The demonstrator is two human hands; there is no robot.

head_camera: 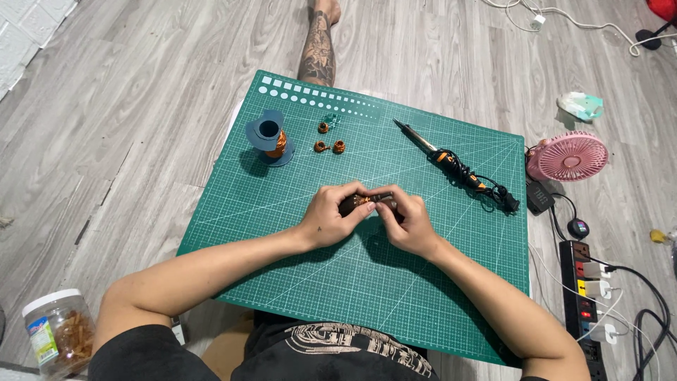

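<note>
Both hands [370,215] pinching 1 small copper-wound coil [364,202] above green cutting mat [296,254]. Risk, seemingly: thin wire slipping loose, unwinding under uneven finger pressure.

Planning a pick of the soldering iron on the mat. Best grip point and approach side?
Take the soldering iron by its dark handle, near the orange band where the coiled cord is bunched, not the bare metal tip pointing up-left. It lies flat and diagonal on the green cutting mat, so probably come from above with fingers across the handle. The right hand is nearer.
</note>
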